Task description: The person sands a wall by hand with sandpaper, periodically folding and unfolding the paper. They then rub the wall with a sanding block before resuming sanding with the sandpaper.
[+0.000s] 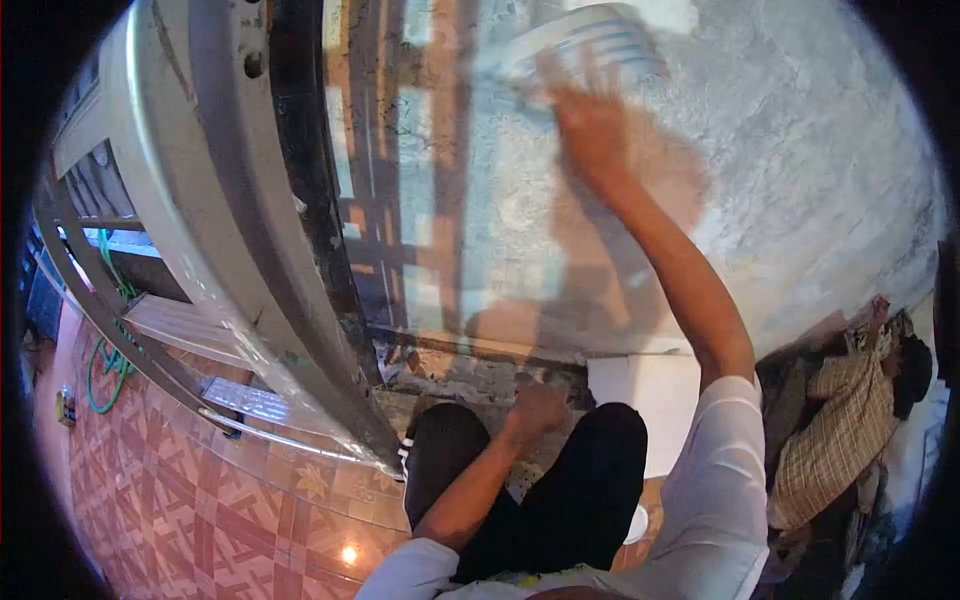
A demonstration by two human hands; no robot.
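My right hand (592, 130) reaches up to the grey, rough plastered wall (800, 150), its fingers smeared by motion. It is on a white cloth-like pad with blue-grey stripes (610, 38), also blurred, high on the wall. Lower down, my left hand (540, 408) is closed between my knees, close to the base of the wall. What it holds, if anything, I cannot make out. My forearm casts a broad shadow on the plaster below the right hand.
A metal ladder (190, 200) leans close on the left. Beyond it, a green hose (105, 375) lies on the patterned tile floor (250, 490). A white board (650, 400) stands against the wall's foot by my right knee. Checked cloth (835, 440) hangs at right.
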